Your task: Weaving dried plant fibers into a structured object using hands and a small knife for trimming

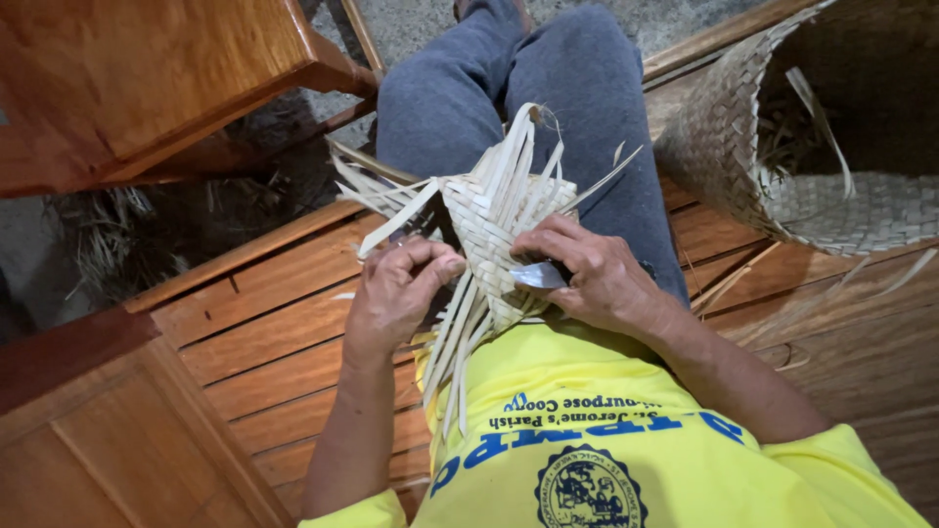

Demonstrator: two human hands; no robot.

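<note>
Left hand (396,293) fingers pinch pale flat strips; right hand (587,274) grips stiff plaited weave (494,220), small blade (538,277).

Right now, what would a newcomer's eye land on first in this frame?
At center, a half-woven piece of pale leaf strips sits over the person's lap, loose ends fanning out. The left hand pinches strips at its edge, while the right hand presses a small metal blade against it. At upper right, a large woven basket rests on the wooden bench.

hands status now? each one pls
Left hand: closed, pinching pale strips of the woven piece.
Right hand: closed on the woven piece, small blade under fingers.
</note>
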